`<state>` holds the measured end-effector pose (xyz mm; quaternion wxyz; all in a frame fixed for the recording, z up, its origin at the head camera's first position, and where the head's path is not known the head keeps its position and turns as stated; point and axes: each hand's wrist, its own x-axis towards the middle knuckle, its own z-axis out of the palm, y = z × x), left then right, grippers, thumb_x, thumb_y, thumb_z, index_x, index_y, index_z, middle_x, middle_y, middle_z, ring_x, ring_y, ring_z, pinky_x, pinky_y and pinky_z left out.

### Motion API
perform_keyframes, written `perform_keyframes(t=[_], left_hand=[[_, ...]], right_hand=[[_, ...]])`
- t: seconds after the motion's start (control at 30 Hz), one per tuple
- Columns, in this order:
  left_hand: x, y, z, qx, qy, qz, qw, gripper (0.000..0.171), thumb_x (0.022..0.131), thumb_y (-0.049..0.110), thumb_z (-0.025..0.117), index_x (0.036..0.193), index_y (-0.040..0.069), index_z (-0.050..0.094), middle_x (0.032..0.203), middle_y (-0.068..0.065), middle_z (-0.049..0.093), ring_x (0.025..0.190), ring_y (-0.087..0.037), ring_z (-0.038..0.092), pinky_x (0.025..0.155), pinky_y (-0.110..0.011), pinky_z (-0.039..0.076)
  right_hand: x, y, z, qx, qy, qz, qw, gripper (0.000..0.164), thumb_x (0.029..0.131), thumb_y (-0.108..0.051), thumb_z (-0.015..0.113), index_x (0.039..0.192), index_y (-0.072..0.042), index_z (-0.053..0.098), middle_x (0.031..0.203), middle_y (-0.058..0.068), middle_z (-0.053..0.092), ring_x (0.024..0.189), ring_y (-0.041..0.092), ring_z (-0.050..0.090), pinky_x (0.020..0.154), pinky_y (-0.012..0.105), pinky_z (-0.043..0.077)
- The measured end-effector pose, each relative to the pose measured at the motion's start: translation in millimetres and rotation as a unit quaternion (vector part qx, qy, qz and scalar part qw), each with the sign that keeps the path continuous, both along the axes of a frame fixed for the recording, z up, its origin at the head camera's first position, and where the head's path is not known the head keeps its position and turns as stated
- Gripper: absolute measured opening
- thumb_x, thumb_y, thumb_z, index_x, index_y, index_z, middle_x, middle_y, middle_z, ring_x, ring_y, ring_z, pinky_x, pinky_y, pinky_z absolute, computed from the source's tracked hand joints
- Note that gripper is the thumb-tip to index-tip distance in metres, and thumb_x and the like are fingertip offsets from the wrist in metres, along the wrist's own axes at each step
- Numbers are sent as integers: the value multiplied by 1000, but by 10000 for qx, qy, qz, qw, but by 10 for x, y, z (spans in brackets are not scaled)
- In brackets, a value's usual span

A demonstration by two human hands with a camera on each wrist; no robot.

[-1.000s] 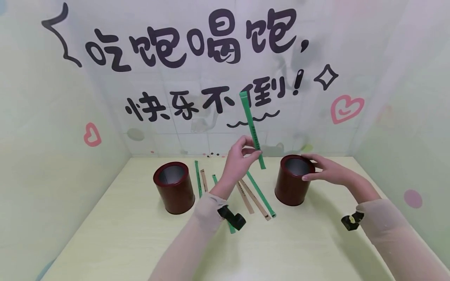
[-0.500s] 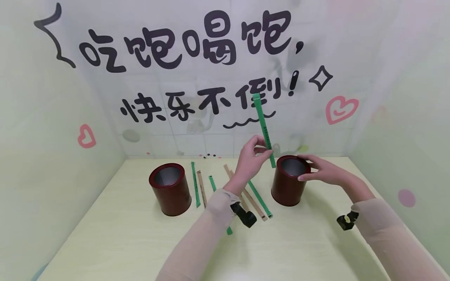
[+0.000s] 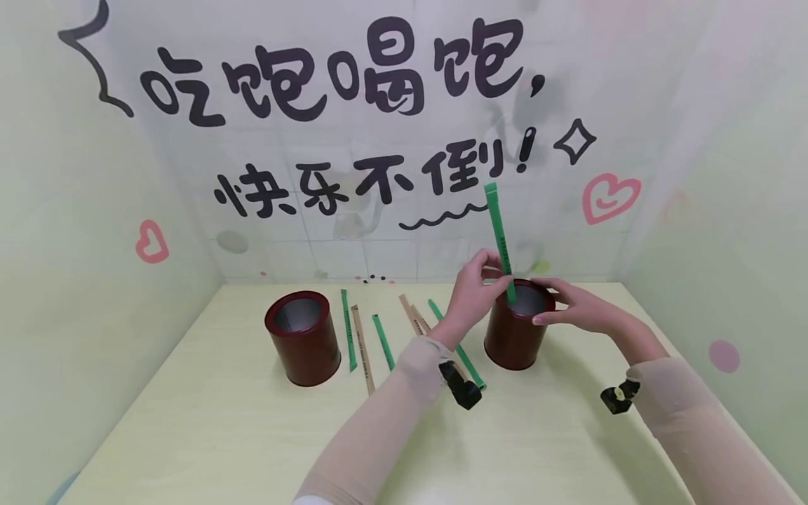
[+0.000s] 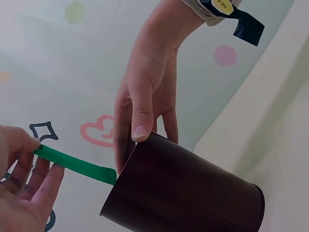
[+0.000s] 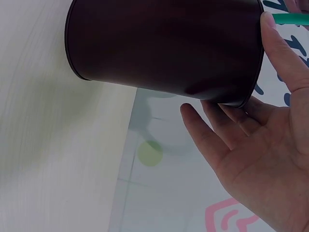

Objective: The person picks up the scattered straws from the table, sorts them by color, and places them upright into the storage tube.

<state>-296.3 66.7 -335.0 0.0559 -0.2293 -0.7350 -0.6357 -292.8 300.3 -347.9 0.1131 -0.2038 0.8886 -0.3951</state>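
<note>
My left hand pinches a long green wrapped straw near its lower end, dark print along its side. The straw stands nearly upright, its lower tip at the mouth of the right dark-red canister. In the left wrist view the green straw reaches the canister's rim; how far it goes in is hidden there. My right hand holds that canister by the rim, thumb at the near side and fingers toward the back. In the right wrist view the thumb lies on the rim of the canister.
A second dark-red canister stands at the left of the pale table. Between the canisters lie several green and brown wrapped straws, such as a green one and a brown one. A printed wall closes the back.
My left hand has carried the green straw to the right and slightly down, from beside the right canister to its mouth. The right hand keeps its hold on the rim.
</note>
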Motion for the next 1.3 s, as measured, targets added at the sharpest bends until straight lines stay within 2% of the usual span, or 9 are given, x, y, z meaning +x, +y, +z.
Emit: perform_keyframes(t=[0.2, 0.37, 0.7, 0.87, 1.07, 1.3], left_hand=[[23, 82, -56, -128, -47, 17, 9999, 15, 95, 7, 65, 108, 5, 58, 113, -13, 66, 108, -24, 67, 88, -27, 58], [0, 96, -139, -304, -91, 186, 9993, 12, 95, 9, 65, 105, 7, 58, 111, -11, 66, 108, -23, 67, 87, -28, 59], [-50, 14, -347, -895, 442, 502, 9937, 12, 93, 8, 68, 104, 7, 62, 109, -9, 66, 107, -20, 63, 102, -34, 53], [-32, -85, -359, -773, 161, 415, 9960, 24, 92, 18, 71, 112, 10, 60, 117, -5, 64, 113, -20, 61, 107, -38, 48], [-31, -249, -342, -449, -115, 227, 9987, 44, 92, 22, 72, 130, 9, 54, 132, -6, 61, 127, -21, 57, 115, -41, 42], [-70, -525, -343, -284, -158, 274, 9991, 47, 94, 21, 70, 136, 11, 52, 142, -8, 56, 135, -27, 53, 118, -45, 38]], right_hand=[[25, 5, -5, 34, 31, -24, 10000, 79, 93, -23, 70, 153, 0, 26, 152, 26, 33, 139, 53, 35, 107, 62, 43], [23, -7, -18, 47, 44, -27, 10000, 79, 93, -24, 70, 154, 0, 26, 153, 26, 32, 140, 54, 34, 107, 62, 43], [26, -50, -73, -28, 21, -27, 10000, 79, 93, -23, 70, 154, 1, 25, 153, 27, 33, 138, 54, 37, 104, 60, 46], [29, -41, -65, 2, 81, -32, 10000, 79, 94, -24, 69, 154, 0, 25, 153, 27, 33, 139, 54, 37, 105, 61, 45], [34, -17, -28, 52, 41, -112, 9999, 80, 93, -25, 69, 154, 0, 24, 152, 27, 34, 138, 54, 36, 104, 62, 46], [29, -4, -7, 49, -6, -128, 9999, 80, 93, -25, 69, 154, -1, 23, 151, 27, 34, 139, 54, 34, 105, 62, 45]])
